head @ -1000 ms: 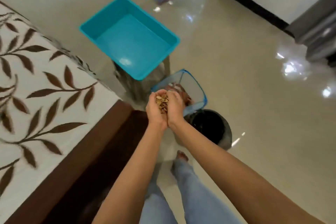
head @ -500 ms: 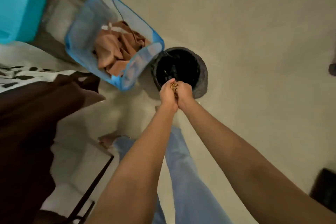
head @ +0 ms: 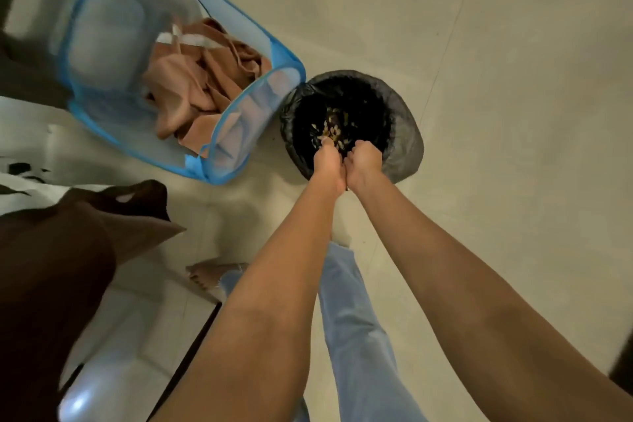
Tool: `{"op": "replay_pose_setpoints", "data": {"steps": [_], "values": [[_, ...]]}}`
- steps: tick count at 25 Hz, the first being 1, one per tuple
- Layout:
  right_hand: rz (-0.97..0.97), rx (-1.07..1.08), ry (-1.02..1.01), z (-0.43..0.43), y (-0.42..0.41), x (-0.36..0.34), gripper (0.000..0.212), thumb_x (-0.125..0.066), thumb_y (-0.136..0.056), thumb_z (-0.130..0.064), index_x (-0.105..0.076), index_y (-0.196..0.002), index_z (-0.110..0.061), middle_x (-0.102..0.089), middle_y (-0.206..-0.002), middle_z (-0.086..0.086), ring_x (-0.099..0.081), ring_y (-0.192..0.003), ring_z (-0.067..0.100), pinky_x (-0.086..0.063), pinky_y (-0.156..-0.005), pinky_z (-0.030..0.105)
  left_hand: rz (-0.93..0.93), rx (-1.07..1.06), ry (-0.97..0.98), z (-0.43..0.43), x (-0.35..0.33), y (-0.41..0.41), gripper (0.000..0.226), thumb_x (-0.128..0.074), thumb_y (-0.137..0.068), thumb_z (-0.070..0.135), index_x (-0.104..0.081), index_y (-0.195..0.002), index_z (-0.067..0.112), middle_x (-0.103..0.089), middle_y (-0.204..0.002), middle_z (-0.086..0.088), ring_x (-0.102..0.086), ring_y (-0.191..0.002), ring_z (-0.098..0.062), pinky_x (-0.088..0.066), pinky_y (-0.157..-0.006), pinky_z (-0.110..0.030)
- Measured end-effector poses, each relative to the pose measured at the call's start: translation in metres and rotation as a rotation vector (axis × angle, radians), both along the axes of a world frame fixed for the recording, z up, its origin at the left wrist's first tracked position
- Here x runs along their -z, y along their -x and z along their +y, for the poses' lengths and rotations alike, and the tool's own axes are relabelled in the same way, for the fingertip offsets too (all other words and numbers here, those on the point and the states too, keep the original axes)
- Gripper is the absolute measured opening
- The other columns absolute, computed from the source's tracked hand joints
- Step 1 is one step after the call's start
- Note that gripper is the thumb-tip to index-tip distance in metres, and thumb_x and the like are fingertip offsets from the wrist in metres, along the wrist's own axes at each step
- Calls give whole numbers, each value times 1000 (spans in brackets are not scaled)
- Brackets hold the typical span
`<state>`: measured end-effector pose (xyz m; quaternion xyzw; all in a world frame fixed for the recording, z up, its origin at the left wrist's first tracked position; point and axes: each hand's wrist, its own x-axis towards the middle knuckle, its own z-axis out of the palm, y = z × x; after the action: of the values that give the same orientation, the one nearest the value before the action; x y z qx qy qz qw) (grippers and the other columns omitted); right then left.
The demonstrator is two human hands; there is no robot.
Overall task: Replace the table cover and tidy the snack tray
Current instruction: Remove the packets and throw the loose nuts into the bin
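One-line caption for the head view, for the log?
Over the black-lined bin, left hand and right hand meet, shells below them; blue mesh hamper of tan cloth beside.

Fingers of the left hand [head: 328, 166] and right hand [head: 365, 161] are hidden behind the knuckles; scraps [head: 330, 128] in the bin [head: 407, 147] are blurred; the blue hamper [head: 102, 27] is cropped at top.

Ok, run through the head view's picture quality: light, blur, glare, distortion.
Head view: dim, warm light; motion blur smears the blue mesh laundry hamper at upper left; a white glare patch sits on the glossy tiled floor at lower left; the wide lens stretches both forearms; the round black-lined bin is near-black inside, yet the pale shells show.
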<state>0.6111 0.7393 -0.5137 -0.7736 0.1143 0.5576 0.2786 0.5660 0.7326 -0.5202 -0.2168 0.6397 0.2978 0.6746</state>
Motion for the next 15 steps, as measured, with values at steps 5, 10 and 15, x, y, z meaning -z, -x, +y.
{"op": "replay_pose_setpoints", "data": {"steps": [5,10,15], "values": [[2,-81,-59,23,26,-53,20,-49,-93,-14,-61,-78,-11,-63,-78,6,-61,-73,18,-53,-76,34,27,27,-44,25,-61,23,36,-37,-102,32,-54,-76,15,-59,-70,0,-57,-61,-11,-42,-40,-13],[24,-122,-196,48,57,-140,25,-46,-94,-15,-59,-72,-15,-59,-69,-1,-58,-62,11,-46,-50,22,51,37,-174,46,-151,55,32,-38,-102,29,-55,-79,14,-60,-69,2,-57,-63,-10,-45,-55,-24],[-18,-282,-362,56,105,-236,33,-45,-88,-9,-46,-56,-14,-49,-57,5,-47,-52,20,-40,-54,31,88,7,-360,50,-258,102,37,-44,-98,23,-49,-63,14,-54,-45,3,-52,-43,-10,-40,-50,-23]]}}
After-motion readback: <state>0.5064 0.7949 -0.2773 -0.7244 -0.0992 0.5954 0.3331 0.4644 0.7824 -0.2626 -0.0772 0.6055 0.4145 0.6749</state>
